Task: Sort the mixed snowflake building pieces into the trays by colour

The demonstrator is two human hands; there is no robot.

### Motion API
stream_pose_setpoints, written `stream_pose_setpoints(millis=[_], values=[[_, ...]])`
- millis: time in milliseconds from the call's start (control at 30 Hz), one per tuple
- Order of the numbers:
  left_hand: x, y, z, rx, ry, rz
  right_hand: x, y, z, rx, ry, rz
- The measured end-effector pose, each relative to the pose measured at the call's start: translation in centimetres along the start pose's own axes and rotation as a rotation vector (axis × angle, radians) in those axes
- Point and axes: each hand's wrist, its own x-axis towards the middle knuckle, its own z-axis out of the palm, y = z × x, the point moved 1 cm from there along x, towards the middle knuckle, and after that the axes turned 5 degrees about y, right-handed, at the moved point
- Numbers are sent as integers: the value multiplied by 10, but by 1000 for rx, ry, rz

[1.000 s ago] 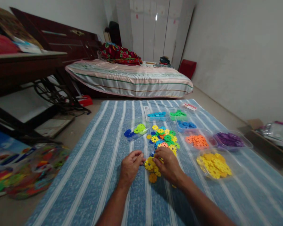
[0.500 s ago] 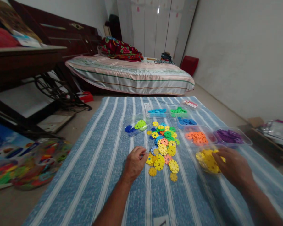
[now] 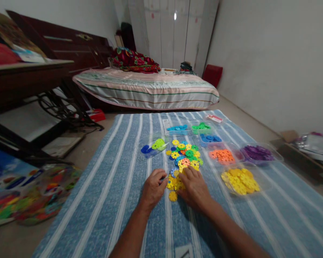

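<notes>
A pile of notched plastic discs, mostly yellow with some green, orange and blue, lies on the striped cloth before me. My right hand reaches onto its near end, thumb and fingers apart over yellow discs; the fingertips are partly hidden. At the pile's left edge, my left hand rests closed, with a bit of something dark bluish showing at the fingers. To the right of the pile, yellow discs fill a clear plastic box.
Beyond it, boxes hold orange discs, purple discs, blue discs, green discs and light-blue discs. At left, another box holds lime discs and dark-blue discs. A bed stands past the table.
My right hand has left the box of yellow discs and moved left onto the pile. My left hand stays at the pile's left edge.
</notes>
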Motion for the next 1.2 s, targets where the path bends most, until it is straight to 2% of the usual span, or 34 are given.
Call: stream_pose_setpoints(millis=[133,267,400,633,900,1067,1200], values=[[1,-1,0,-7,14,-10,3,0,11,14,19,-3],[2,0,0,-12,18,-24,-5,2,20,60,161,-27],[4,1,0,-7,17,-31,-7,6,20,129,273,-74],[4,4,-1,-3,10,-56,-6,19,11,279,269,-46],[3,4,0,-17,10,-75,-9,27,15,228,328,-25],[3,4,0,-21,17,-66,-10,28,2,319,371,17],[3,4,0,-27,13,-65,-20,41,-27,309,451,52]])
